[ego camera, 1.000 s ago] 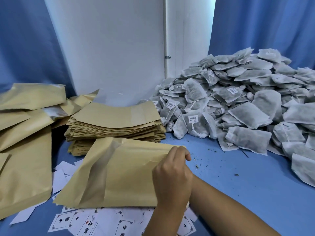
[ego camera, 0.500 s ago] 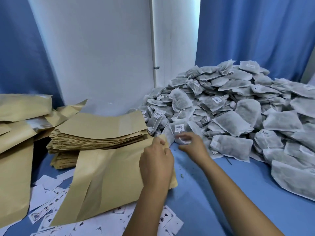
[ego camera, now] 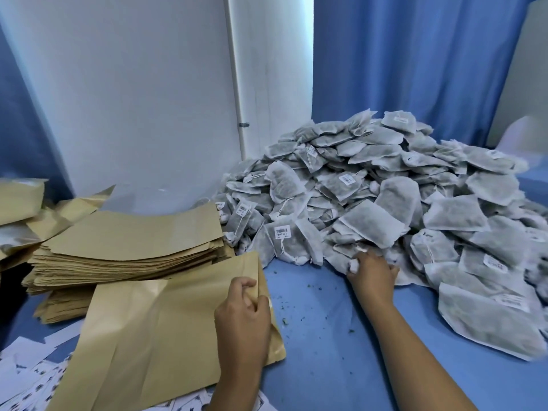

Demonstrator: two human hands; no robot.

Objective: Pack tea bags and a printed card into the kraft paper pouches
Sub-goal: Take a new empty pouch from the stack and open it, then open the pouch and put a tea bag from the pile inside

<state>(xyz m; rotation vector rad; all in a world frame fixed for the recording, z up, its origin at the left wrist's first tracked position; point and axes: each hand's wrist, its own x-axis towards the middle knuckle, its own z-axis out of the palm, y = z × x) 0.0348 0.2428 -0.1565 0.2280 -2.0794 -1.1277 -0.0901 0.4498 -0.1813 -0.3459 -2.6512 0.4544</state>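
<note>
A kraft paper pouch (ego camera: 154, 336) lies tilted on the blue table, its open right edge pinched by my left hand (ego camera: 241, 318). My right hand (ego camera: 370, 274) reaches into the foot of a big heap of grey tea bags (ego camera: 385, 203), its fingers curled on one of the bags at the heap's front edge. White printed cards (ego camera: 26, 372) are scattered under and to the left of the pouch. A thick stack of flat kraft pouches (ego camera: 130, 247) stands behind it.
More kraft pouches (ego camera: 17, 200) lie at the far left. A white wall with a pipe (ego camera: 234, 84) and blue curtains (ego camera: 400, 69) close the back. Tea crumbs dot the blue table (ego camera: 320, 336) between my hands.
My right hand has come out from behind the left, passed the labelled bag and gone further right into the heap. The left hand keeps its hold on the pouch's edge.
</note>
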